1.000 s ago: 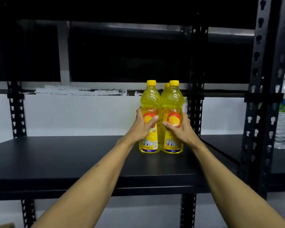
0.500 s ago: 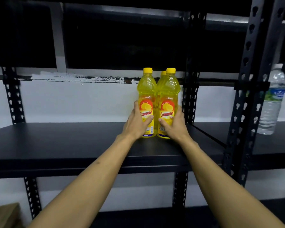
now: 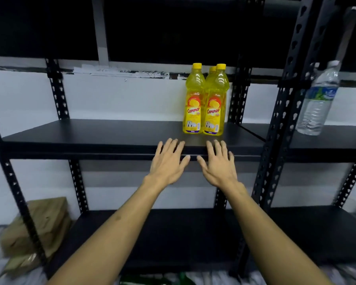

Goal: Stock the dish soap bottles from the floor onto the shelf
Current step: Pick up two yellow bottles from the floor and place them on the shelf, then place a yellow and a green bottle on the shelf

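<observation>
While both hands, left hand [image 3: 169, 161] and right hand [image 3: 218, 163], are held empty with fingers spread wide at frame centre, yellow plastic dish soap bottles [image 3: 206, 103] are left grouped upright on the black metal shelf [image 3: 90, 138], labels forward for display.

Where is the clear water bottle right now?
In the head view, the water bottle stands upright on the neighbouring shelf bay at far right, beyond the black upright post, right of the yellow soap bottles.

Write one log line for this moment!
left hand: open, empty | right hand: open, empty | soap bottles: upright on shelf
</observation>
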A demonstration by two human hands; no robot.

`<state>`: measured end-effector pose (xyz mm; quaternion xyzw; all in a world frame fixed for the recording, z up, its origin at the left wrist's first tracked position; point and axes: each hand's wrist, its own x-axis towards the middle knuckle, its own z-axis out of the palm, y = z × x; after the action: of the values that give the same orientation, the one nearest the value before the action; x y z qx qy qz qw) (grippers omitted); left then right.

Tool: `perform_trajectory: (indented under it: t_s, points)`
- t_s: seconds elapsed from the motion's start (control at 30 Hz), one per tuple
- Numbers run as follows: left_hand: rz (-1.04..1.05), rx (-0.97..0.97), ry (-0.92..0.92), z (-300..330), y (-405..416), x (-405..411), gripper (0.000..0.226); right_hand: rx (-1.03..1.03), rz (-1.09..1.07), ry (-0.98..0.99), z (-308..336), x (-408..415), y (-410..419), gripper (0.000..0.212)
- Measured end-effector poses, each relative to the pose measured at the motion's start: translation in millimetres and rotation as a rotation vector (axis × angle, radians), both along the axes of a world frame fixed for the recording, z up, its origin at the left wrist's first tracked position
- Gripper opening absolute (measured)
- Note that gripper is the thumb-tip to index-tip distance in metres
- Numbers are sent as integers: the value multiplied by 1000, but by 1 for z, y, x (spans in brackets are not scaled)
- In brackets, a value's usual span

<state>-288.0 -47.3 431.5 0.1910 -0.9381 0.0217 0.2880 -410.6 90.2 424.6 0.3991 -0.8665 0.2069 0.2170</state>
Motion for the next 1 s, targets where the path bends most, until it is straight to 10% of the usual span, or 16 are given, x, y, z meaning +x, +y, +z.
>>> perform_trajectory:
  t_s: [1.0]
  points:
    - [682, 965, -302, -460, 27, 302, 57, 687, 406, -623, -415, 249, -56, 61]
